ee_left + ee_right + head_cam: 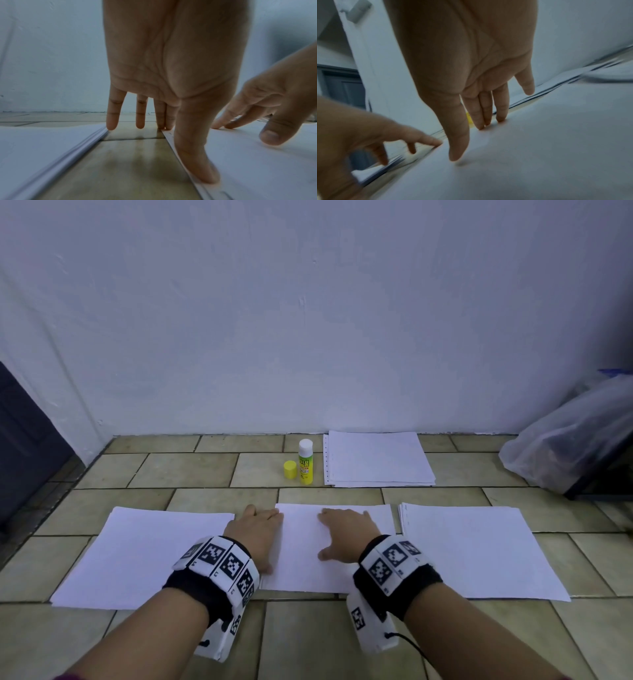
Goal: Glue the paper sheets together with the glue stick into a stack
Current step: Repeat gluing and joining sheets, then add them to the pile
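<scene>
White paper lies in four spots on the tiled floor. On the middle sheet [305,553] both hands rest flat with straight fingers. My left hand [255,529] presses its left edge [175,146], thumb [197,162] and fingertips down. My right hand [346,530] presses the sheet's middle [539,148] with its fingertips [486,120]. A paper pile [144,556] lies to the left [42,146], another pile [479,549] to the right. Behind stands the glue stick [305,462], uncapped and upright, with its yellow cap [289,469] beside it.
A fourth paper pile [378,458] lies by the white wall [308,320], right of the glue stick. A clear plastic bag [568,436] leans at the far right. A dark door [24,446] stands at the left. Bare tiles [308,638] lie in front.
</scene>
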Tool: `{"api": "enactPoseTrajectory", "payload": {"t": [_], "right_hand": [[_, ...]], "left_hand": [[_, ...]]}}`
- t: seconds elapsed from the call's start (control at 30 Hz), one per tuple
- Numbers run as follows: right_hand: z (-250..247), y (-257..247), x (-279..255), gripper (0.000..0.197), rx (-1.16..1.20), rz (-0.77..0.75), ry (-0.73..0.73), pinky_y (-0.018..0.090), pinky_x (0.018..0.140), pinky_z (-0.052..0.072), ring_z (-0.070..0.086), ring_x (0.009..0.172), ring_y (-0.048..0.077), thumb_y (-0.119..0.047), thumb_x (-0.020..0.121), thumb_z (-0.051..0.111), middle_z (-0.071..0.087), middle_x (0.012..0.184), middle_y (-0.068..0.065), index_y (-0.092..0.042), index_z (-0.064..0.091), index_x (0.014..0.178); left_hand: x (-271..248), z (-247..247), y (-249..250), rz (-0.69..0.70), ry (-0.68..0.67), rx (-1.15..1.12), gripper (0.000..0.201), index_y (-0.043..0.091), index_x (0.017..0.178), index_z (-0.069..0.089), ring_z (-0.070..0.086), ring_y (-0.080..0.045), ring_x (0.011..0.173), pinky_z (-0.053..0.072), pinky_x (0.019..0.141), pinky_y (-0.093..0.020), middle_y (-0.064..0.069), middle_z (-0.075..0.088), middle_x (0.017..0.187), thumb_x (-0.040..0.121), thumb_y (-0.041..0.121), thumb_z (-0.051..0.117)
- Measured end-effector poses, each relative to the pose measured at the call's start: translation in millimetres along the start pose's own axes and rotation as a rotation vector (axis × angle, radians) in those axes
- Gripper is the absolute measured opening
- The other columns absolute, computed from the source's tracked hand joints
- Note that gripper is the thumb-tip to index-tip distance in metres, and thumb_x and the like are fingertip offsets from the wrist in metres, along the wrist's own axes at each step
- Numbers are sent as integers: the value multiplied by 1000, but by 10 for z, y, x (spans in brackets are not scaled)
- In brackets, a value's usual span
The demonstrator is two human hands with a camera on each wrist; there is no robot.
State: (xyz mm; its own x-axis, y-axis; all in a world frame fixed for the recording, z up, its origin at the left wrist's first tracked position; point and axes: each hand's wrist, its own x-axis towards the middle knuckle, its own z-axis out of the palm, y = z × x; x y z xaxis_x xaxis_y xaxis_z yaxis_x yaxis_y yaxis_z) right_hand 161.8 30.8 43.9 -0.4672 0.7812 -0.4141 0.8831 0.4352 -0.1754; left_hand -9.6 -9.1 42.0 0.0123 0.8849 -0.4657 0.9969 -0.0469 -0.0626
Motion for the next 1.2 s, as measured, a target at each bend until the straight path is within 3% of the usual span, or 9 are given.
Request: {"api": "enactPoseTrajectory", "payload": {"t": [0.1, 0.17, 0.3, 0.4, 0.53, 0.67, 0.83, 1.0, 1.2], "right_hand": [[-51, 284, -61, 59, 1, 65, 11, 42, 111, 31, 40, 132, 24, -42, 91, 56, 44, 144, 4, -12, 43, 140], [-54, 424, -78, 49, 11, 135, 23, 32, 95, 43, 50, 120, 24, -40, 91, 57, 54, 131, 8, -8, 53, 127], [-64, 497, -111, 30, 22, 245, 24, 28, 72, 39, 48, 88, 20, -37, 88, 63, 57, 105, 9, -10, 51, 93], [-110, 454, -136, 38, 44, 281, 33, 30, 78, 45, 55, 100, 21, -37, 85, 68, 58, 110, 7, -9, 56, 108], [-163, 343, -164, 49, -58, 303, 56, 33, 90, 45, 49, 116, 23, -43, 82, 70, 57, 118, 9, -8, 56, 115], [-110, 166, -182, 60, -140, 230, 38, 39, 98, 42, 43, 122, 25, -47, 79, 72, 56, 121, 8, -8, 51, 121], [61, -174, -175, 67, -153, 126, 38, 40, 98, 37, 35, 129, 28, -37, 81, 72, 50, 130, 8, -7, 39, 130], [124, -364, -167, 47, -120, 103, 20, 44, 96, 41, 31, 129, 29, -24, 92, 53, 39, 136, 11, -9, 37, 133], [243, -472, -106, 71, -45, 58, -14, 50, 100, 39, 23, 137, 27, -40, 90, 60, 19, 153, 7, -8, 26, 143]], "left_hand": [[8, 15, -9, 3, -2, 14, 95, 19, 153, 8, 17, -21, 139, 37, 106, -39, 11, 8, 160, 83, 31, 70], [19, 25, -15, 9, -4, 23, 94, 19, 153, 8, 17, -21, 139, 38, 105, -38, 11, 7, 160, 84, 32, 70], [38, 8, -41, 21, -22, 44, 96, 20, 153, 8, 16, -21, 139, 38, 105, -37, 11, 9, 159, 82, 36, 70], [60, -31, -76, 44, -58, 76, 91, 21, 152, 11, 15, -22, 139, 39, 105, -36, 10, 12, 158, 83, 29, 69], [68, -142, -135, 71, -117, 36, 60, 21, 148, 25, 19, -24, 135, 35, 109, -36, 1, 23, 152, 93, 11, 45], [-20, -182, 64, 41, 33, 137, 37, 14, 128, 51, 32, -24, 128, 42, 96, -32, -6, 39, 134, 94, 5, 42], [-129, 48, 314, 388, 98, -77, 59, 16, 147, 32, 29, -17, 137, 33, 107, -30, 2, 25, 152, 92, 5, 49], [-272, 172, 343, 230, 154, -61, 52, 13, 138, 37, 37, -21, 126, 43, 95, -34, -2, 35, 141, 91, 19, 58], [-313, 119, 331, 118, 179, -106, 35, 12, 125, 46, 51, -22, 113, 42, 86, -29, -5, 44, 129, 93, 20, 57]]}}
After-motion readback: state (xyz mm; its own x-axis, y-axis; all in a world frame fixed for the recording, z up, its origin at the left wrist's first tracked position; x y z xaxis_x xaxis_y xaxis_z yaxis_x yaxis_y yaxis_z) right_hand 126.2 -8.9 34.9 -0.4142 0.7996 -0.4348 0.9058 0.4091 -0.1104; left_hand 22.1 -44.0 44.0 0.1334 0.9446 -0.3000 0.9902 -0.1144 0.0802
